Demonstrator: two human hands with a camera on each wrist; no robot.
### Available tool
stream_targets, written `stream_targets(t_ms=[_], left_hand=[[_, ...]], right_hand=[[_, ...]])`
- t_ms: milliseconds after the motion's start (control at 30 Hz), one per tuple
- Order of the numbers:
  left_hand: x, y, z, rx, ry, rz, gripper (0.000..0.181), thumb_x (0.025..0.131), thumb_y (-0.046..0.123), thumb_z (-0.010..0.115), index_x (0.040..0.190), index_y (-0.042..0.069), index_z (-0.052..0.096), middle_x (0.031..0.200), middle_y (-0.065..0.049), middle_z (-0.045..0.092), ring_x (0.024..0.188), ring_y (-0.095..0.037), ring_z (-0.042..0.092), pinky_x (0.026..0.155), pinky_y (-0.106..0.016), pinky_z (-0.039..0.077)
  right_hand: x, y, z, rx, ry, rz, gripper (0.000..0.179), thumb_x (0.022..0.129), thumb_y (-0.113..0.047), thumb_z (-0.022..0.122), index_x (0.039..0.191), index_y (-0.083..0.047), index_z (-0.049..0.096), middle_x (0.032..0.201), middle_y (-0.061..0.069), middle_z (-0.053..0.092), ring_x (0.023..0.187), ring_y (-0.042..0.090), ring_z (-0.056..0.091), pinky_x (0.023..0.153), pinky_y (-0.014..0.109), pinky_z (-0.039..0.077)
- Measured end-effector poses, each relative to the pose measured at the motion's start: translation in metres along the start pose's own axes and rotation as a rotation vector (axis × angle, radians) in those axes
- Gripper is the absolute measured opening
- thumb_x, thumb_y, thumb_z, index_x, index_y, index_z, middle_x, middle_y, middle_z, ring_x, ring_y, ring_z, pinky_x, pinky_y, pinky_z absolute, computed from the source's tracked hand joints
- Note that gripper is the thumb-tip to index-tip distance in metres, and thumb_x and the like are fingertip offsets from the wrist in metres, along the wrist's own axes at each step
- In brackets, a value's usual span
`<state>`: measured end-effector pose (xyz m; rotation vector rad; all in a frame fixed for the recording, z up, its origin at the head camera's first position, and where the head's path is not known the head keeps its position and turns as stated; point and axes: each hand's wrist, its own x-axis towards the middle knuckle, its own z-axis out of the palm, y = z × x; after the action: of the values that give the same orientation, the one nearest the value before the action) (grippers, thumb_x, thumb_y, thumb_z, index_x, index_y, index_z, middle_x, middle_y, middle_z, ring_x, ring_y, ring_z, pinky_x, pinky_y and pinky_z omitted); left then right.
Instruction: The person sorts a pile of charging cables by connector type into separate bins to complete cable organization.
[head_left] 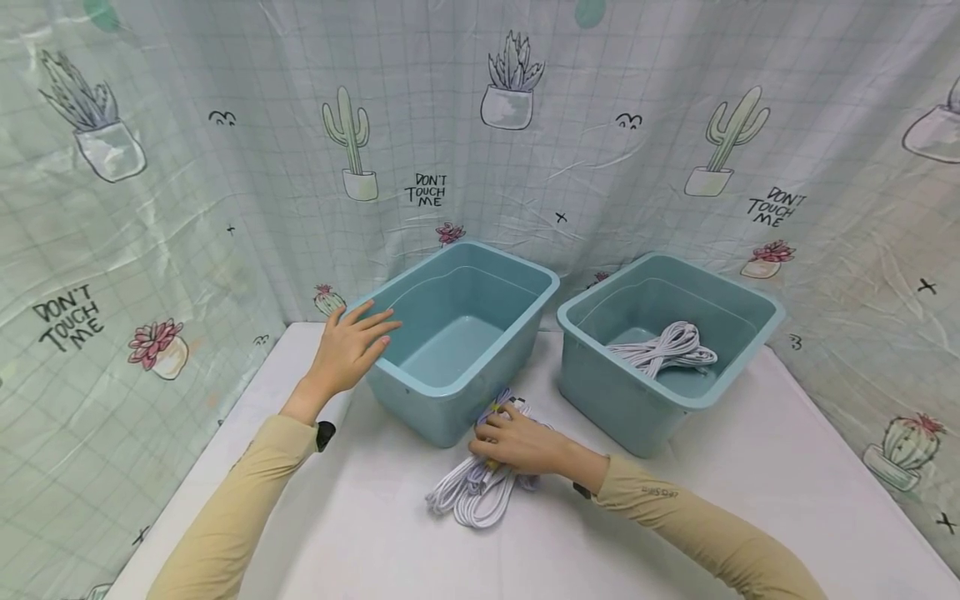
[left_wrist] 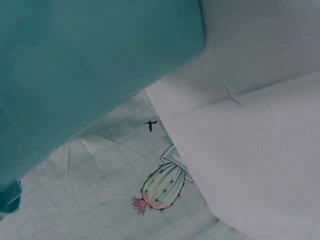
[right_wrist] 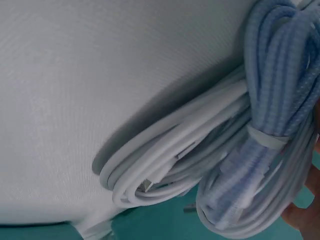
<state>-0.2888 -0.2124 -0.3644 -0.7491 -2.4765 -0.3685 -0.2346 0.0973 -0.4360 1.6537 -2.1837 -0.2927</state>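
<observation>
My left hand (head_left: 350, 346) is at the left rim of the left teal bin (head_left: 450, 392), its fingers straight and spread. Just right of that bin's front corner, my right hand (head_left: 517, 442) grips at a pile of coiled charging cables (head_left: 480, 504) on the table. Up close in the right wrist view, a pale blue braided cable bundle (right_wrist: 280, 65) with a white tie lies against white coils (right_wrist: 175, 140). Part of the right hand's fingers (right_wrist: 300, 215) shows at that view's right edge. The palm hides some of the cables.
The right teal bin (head_left: 630, 408) holds a coiled white cable bundle (head_left: 675, 346). Both bins stand on a white-covered table (head_left: 375, 542). A cactus-print curtain (head_left: 285, 150) hangs behind and along the sides.
</observation>
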Motion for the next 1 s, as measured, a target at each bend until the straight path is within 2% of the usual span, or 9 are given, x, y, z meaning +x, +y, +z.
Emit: stream_targets(t_ms=[133,267,367,500,600,800,1000], left_hand=[[0.000,-0.001,0.000,0.003,-0.003,-0.002,0.034,0.093,0.031,0.042,0.118,0.017,0.060,0.128,-0.008,0.053,0.127,-0.034,0.036,0.104,-0.060,0.017],[-0.001,0.000,0.000,-0.002,-0.006,-0.004,0.036,0.093,0.034,0.040,0.118,0.017,0.060,0.129,-0.009,0.053,0.127,-0.035,0.036,0.104,-0.060,0.016],[-0.001,0.000,0.000,-0.003,-0.004,-0.003,0.038,0.094,0.037,0.038,0.118,0.017,0.060,0.128,-0.008,0.053,0.127,-0.035,0.036,0.104,-0.060,0.016],[-0.001,0.000,0.000,-0.003,-0.002,-0.004,0.037,0.094,0.036,0.039,0.117,0.017,0.060,0.128,-0.008,0.053,0.127,-0.035,0.036,0.104,-0.060,0.016],[-0.001,0.000,0.000,-0.001,-0.004,-0.007,0.033,0.092,0.031,0.043,0.118,0.018,0.060,0.128,-0.009,0.053,0.128,-0.035,0.036,0.104,-0.060,0.015],[-0.001,0.000,0.000,0.002,-0.007,-0.007,0.038,0.094,0.036,0.038,0.118,0.017,0.060,0.129,-0.008,0.053,0.128,-0.035,0.036,0.105,-0.060,0.015],[0.000,0.000,0.000,0.000,-0.003,-0.004,0.037,0.094,0.035,0.038,0.118,0.017,0.060,0.128,-0.009,0.053,0.127,-0.035,0.036,0.105,-0.060,0.015]], right_hand=[[-0.003,0.001,-0.005,-0.033,-0.003,-0.006,0.021,0.085,-0.025,0.059,0.103,-0.023,0.048,0.101,-0.007,0.052,0.093,0.013,0.052,0.083,0.036,0.043],[-0.008,0.004,-0.013,-0.049,-0.006,-0.002,0.044,0.072,-0.025,0.073,0.108,-0.024,0.047,0.109,-0.005,0.052,0.100,0.016,0.054,0.083,0.038,0.044],[-0.011,0.007,-0.018,-0.054,0.028,0.001,0.053,0.066,-0.022,0.078,0.109,-0.024,0.047,0.110,-0.005,0.051,0.100,0.017,0.053,0.082,0.038,0.044],[-0.014,0.013,-0.023,-0.059,0.098,-0.003,0.041,0.074,-0.012,0.071,0.107,-0.024,0.049,0.105,-0.005,0.052,0.091,0.014,0.049,0.079,0.036,0.042],[-0.018,0.017,-0.028,-0.067,0.107,-0.006,0.034,0.080,-0.008,0.064,0.105,-0.023,0.049,0.105,-0.004,0.052,0.089,0.013,0.046,0.078,0.034,0.040],[-0.026,0.024,-0.047,-0.099,0.055,0.006,0.039,0.077,-0.011,0.069,0.108,-0.022,0.048,0.104,-0.005,0.054,0.091,0.014,0.046,0.078,0.035,0.039],[-0.034,0.032,-0.061,-0.133,0.064,0.005,0.043,0.074,-0.011,0.071,0.109,-0.022,0.049,0.104,-0.004,0.053,0.092,0.014,0.046,0.080,0.037,0.041]])
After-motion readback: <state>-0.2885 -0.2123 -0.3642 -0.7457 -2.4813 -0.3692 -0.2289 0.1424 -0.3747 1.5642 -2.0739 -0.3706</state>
